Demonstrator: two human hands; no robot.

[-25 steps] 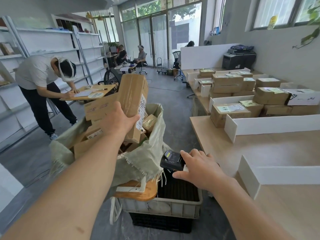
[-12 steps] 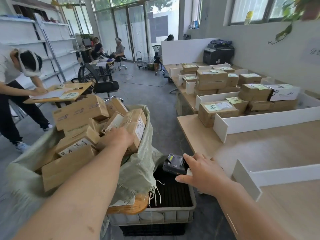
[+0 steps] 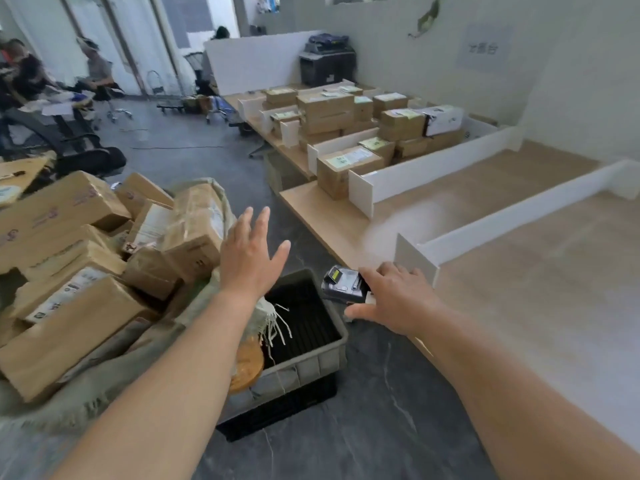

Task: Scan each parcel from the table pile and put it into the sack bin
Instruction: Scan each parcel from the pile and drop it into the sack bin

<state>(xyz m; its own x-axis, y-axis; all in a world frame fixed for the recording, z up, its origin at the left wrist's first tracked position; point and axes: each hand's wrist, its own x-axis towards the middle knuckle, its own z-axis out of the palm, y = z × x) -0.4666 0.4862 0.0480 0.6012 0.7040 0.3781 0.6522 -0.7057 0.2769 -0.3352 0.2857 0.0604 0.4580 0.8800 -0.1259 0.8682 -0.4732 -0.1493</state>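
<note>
On the table (image 3: pixel 502 271), nearest parcel (image 3: pixel 346 166) sits by the white divider (image 3: pixel 433 169) — stiff cardboard, likely light; take it across its short sides, label up. Left hand (image 3: pixel 254 258) empty, fingers spread, beside the full sack (image 3: pixel 86 407). Right hand (image 3: pixel 391 299) clasps the scanner (image 3: pixel 343 284).

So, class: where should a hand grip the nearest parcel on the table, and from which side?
Span its top from above, aisle side: the nearest parcel lies flat, label up, at the table edge, with a white divider beside its near side.
</note>
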